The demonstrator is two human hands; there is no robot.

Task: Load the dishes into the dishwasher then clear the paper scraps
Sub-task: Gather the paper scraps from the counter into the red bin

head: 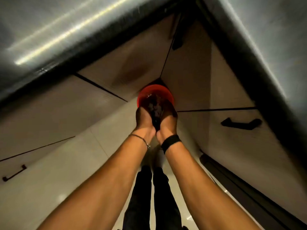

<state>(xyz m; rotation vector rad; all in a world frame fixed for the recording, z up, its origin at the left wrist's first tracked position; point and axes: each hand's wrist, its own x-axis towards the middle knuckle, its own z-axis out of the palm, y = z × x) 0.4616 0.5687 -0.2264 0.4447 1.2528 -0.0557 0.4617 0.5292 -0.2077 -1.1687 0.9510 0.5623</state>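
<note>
Item: paper scraps [155,109], a small clump of pale and dark bits, dim and blurred, individual pieces not countable. Location: lodged in the gap between the two hands, at their far ends, directly above the open mouth of a red bin [159,88]; a few pale flecks show inside the bin as well. Bin: round, standing on the floor in the inner corner where two runs of cabinets meet; its near rim is hidden behind the hands. Left hand [144,119]: cupped, its inner edge pressed against the other hand from wrist to knuckles, fingers curled forward and down about the clump. Right hand [168,120]: mirror posture, likewise curled around the scraps; the fingertips of both lie in shadow and cannot be made out singly. Arms: both forearms bare, extended straight down and forward, converging at the wrists. Left wrist carries a thin bracelet [141,138]; right wrist carries a black band [171,141]. Below the arms: two legs in dark trousers [146,196] on a pale tiled floor [69,163]. Surroundings: a brushed steel counter [49,30] overhanging at upper left and a second steel counter [269,39] at right; beige cabinet fronts beneath each; a black handle [240,124] on the right cabinet, well apart from the bin, and another dark handle [14,173] at lower left.
</note>
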